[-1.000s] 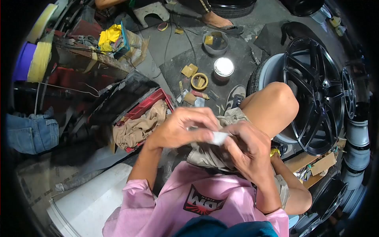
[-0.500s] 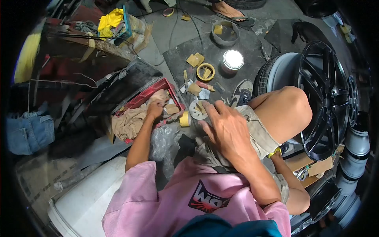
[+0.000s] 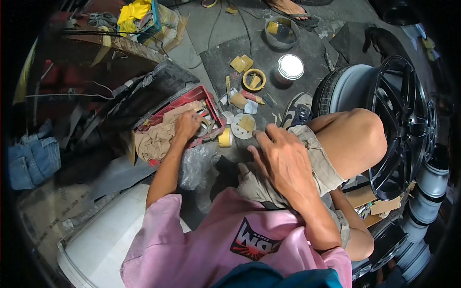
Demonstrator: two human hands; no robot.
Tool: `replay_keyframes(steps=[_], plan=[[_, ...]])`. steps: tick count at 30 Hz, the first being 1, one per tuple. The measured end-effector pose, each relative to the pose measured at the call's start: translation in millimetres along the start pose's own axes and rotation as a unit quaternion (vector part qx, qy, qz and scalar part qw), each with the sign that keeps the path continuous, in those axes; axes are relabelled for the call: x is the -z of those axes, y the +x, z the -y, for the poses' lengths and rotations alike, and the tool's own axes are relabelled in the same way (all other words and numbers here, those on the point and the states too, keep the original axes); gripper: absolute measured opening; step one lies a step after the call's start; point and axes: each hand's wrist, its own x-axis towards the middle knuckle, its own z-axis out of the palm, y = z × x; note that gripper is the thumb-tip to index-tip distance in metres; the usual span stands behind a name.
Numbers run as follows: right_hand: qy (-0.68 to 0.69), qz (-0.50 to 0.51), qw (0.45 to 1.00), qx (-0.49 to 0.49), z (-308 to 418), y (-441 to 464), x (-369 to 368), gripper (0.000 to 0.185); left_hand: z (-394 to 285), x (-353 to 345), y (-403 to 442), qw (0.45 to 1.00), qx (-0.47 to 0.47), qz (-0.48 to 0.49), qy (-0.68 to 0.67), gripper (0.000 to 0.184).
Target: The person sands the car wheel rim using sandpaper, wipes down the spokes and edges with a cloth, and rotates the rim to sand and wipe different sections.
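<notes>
My left hand (image 3: 188, 126) is inside the red toolbox (image 3: 214, 106), fingers curled at the edge of a crumpled tan cloth (image 3: 156, 139). Beside those fingers, rolls and small items show in the box, partly hidden by the hand. My right hand (image 3: 287, 156) hovers over my lap by the bent knee, holding nothing, with its fingers loosely apart. Just beyond its fingertips lies a round sanding disc (image 3: 238, 131) with a small tan piece (image 3: 247, 124) on it. A yellow tape roll (image 3: 224, 138) stands against the toolbox.
A masking tape ring (image 3: 254, 71), a lidded can (image 3: 290, 68) and a grey bowl (image 3: 282, 39) are on the floor mat ahead. At right stand a tire (image 3: 321, 93) and a black wheel rim (image 3: 398, 129). Clear plastic (image 3: 196, 165) lies by my left forearm. Another person's foot (image 3: 290, 8) shows at the top.
My left hand has shifted slightly left and the cloth is drawn back, uncovering rolls in the toolbox. My right hand has moved slightly right and down in view.
</notes>
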Motion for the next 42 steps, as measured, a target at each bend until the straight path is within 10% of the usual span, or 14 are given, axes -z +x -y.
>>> replay_keyframes(steps=[9, 19, 26, 30, 33, 35, 42], plan=[[-0.025, -0.004, 1.000, -0.005, -2, -5, 3, 0.021, 42, -70, 73, 0.992, -0.061, 0.091, 0.064, 0.052], [-0.026, 0.009, 1.000, 0.013, -1, -4, 1, 0.019, 35, 60, 13, 0.863, 0.090, 0.253, -0.429, 0.023], [0.174, -0.056, 0.982, 0.055, 12, 9, 2, 0.039, -94, 110, -42, 0.772, -0.068, 0.416, -0.476, 0.024], [0.160, -0.074, 0.978, 0.115, -5, 5, -8, 0.043, -132, 112, -47, 0.808, -0.158, 0.370, -0.430, 0.021], [0.225, -0.155, 0.959, 0.068, -5, 3, -7, 0.027, -113, 133, -40, 0.857, -0.115, 0.275, -0.420, 0.021], [0.405, -0.088, 0.891, -0.187, 5, -1, 6, 0.013, -91, 146, -33, 0.876, -0.111, 0.267, -0.385, 0.021], [0.559, -0.180, 0.790, -0.176, 2, 4, -9, 0.016, -42, 127, -19, 0.930, 0.007, 0.258, -0.264, 0.017]])
